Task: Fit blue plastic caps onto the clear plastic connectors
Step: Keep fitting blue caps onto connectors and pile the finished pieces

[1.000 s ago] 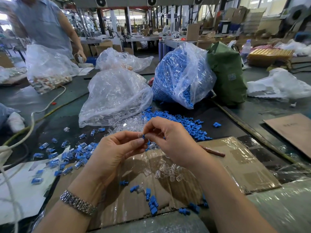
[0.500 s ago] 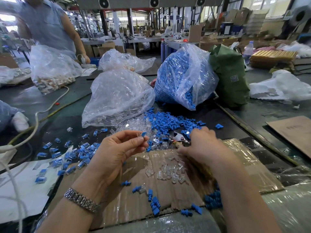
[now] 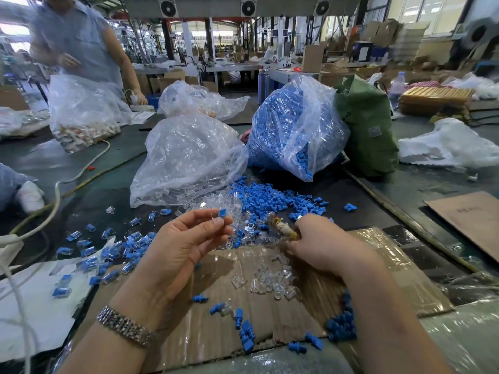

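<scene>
Left hand [image 3: 186, 247] pinching capped connector [image 3: 219, 215] at frame centre, cap end up-right | right hand [image 3: 321, 244] gripping wrapped tool [image 3: 283, 229] just right, nearer loose blue caps [image 3: 270, 198] above.

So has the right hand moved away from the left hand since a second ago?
Yes. The right hand left the left hand and went right, toward the blue plastic caps pile on the table.
</scene>
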### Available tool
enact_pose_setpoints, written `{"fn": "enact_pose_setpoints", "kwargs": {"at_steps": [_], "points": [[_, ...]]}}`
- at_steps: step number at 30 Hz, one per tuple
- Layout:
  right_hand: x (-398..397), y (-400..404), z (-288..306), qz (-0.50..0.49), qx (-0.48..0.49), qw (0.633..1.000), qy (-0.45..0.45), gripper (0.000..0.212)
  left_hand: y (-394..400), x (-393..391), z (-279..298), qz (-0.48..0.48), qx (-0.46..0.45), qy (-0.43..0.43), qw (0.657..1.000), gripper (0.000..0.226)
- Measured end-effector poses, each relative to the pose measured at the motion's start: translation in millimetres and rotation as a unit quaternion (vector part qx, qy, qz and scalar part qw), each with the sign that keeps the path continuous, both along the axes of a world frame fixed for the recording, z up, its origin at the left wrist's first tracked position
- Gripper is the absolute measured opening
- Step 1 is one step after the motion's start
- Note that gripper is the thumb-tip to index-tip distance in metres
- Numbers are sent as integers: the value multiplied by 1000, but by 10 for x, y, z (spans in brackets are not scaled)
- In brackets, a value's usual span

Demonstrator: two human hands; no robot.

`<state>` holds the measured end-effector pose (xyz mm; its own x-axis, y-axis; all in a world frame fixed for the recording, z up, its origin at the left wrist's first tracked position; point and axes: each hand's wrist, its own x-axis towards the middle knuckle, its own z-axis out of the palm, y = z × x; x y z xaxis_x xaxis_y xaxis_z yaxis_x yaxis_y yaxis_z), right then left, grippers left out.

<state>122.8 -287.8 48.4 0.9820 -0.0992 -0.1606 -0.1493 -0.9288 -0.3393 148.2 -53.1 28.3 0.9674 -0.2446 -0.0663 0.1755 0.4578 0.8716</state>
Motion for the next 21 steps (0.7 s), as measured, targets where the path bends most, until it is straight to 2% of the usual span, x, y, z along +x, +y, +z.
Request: {"fn": "enact_pose_setpoints", "kwargs": {"at_steps": [2, 4, 7, 9, 12, 16, 21], "points": [[-14, -2, 32, 1, 39, 999, -18, 21, 0, 3, 6, 6, -12, 4, 1000, 30], [-43, -8, 106, 2, 134, 990, -41, 15, -1, 9, 12, 15, -17, 6, 1000, 30], [-138, -7, 214, 54, 299, 953, 16, 18, 10, 21, 25, 22, -1, 0, 1000, 30], [-187, 45, 240, 101, 298, 948, 52, 24, 13, 15, 36, 17, 10, -11, 1000, 28], [-211, 164, 251, 143, 264, 952, 61, 28, -4, 9, 45, 10, 20, -25, 999, 25], [-256, 251, 286, 157, 247, 955, 47, 31, -17, -1, 33, 2, 54, -66, 996, 25], [-267, 287, 286, 156, 239, 957, 46, 31, -26, -31, 20, 25, 152, -140, 978, 30]]}}
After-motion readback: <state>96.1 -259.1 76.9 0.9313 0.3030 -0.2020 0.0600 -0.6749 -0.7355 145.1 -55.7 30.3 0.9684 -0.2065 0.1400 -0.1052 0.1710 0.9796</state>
